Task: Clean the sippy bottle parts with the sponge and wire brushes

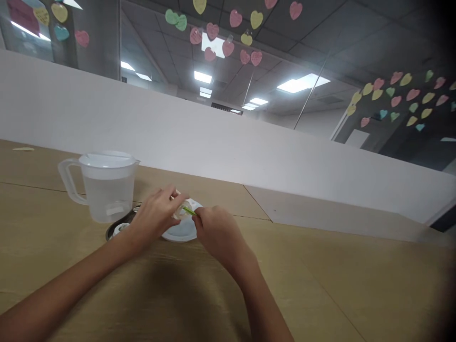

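While fingers (200, 219) pinch slim stick (189, 211), cup (180, 213) transparent.

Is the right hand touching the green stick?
Touching: the head view shows the right hand gripping the green stick, one end of which disappears into its grasp.

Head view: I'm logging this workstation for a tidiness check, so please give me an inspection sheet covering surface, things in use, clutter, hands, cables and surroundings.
Surface: light wood-toned table with visible seams.
Things in use: small clear container, thin green stick; white dish, partly hidden by the hands.
Clutter: translucent pitcher; dark tray, partly hidden by the left arm; pale flat piece at far left.
Hands: left hand grips the container; right hand pinches the stick, its tip at the container.
Cables: nothing seen.
Surroundings: white low wall, glass above bearing heart-shaped notes.
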The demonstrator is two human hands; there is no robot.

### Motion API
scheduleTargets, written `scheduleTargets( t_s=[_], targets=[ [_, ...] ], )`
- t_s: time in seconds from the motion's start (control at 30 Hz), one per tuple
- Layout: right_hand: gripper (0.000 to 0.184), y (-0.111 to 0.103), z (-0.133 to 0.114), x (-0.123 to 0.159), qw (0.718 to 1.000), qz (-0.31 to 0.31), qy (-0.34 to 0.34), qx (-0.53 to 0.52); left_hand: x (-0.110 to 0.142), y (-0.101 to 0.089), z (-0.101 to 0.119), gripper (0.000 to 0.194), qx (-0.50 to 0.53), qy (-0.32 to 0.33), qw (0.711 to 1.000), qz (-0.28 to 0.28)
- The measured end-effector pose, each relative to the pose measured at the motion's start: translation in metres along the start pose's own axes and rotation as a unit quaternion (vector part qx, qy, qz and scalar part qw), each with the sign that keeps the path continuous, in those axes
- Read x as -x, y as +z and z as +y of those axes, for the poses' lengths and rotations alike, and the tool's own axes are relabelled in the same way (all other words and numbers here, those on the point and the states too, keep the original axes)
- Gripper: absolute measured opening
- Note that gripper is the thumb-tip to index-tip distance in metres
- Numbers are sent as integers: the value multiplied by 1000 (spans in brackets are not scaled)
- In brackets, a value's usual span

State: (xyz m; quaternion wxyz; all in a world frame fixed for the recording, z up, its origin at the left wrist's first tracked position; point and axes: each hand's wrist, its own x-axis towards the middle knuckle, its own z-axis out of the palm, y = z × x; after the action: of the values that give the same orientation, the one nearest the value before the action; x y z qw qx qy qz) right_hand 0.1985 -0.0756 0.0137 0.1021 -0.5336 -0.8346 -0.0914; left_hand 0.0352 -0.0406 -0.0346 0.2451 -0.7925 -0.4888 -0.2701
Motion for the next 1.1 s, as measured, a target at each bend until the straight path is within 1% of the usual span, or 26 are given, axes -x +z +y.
scheduleTargets(
  t_s=[0.1, 0.2, 0.27, 0.37, 0.47, 0.53, 0.63, 0.77, 0.87, 0.97, 1.03, 1.1],
  targets=[
    [28, -6, 8, 2, 999, -7, -3, -34, -7, 3, -19, 35, -13, -43, 999, 4],
    [31, -15, 14, 6, 998, -7, 1, -57, -11, 5, -34, 38, -14, -63, 998, 14],
    [31, -16, 14, 8, 998, -7, 2, -59, -10, 4, -33, 37, -14, -67, 997, 19],
    [29, -12, 9, 6, 999, -10, 7, -52, -4, 2, -18, 34, -6, -59, 998, 18],
    [27, -5, 5, 1, 999, -8, -2, -48, 0, 0, -2, 37, 16, -18, 999, 34],
    [27, -4, 4, -1, 999, -8, -9, -49, 0, 1, 1, 39, 25, 6, 999, 39],
    [28, -8, 11, 1, 998, -13, -7, -57, -4, 9, -9, 35, 21, -1, 999, 39],
    [35, -20, 28, 12, 997, -15, -1, -78, -7, 28, -34, 39, -24, -31, 999, 28],
    [36, -30, 41, 22, 995, -9, 35, -89, -3, 41, -48, 43, -88, -28, 996, -1],
    [32, -34, 49, 25, 992, 19, 106, -73, 2, 48, -52, 46, -123, 12, 992, -18],
    [30, -33, 52, 21, 988, 26, 144, -58, 2, 48, -49, 46, -113, 15, 993, -7],
    [27, -29, 53, 15, 985, 17, 166, -48, 0, 45, -43, 40, -76, -18, 997, 15]
  ],
)
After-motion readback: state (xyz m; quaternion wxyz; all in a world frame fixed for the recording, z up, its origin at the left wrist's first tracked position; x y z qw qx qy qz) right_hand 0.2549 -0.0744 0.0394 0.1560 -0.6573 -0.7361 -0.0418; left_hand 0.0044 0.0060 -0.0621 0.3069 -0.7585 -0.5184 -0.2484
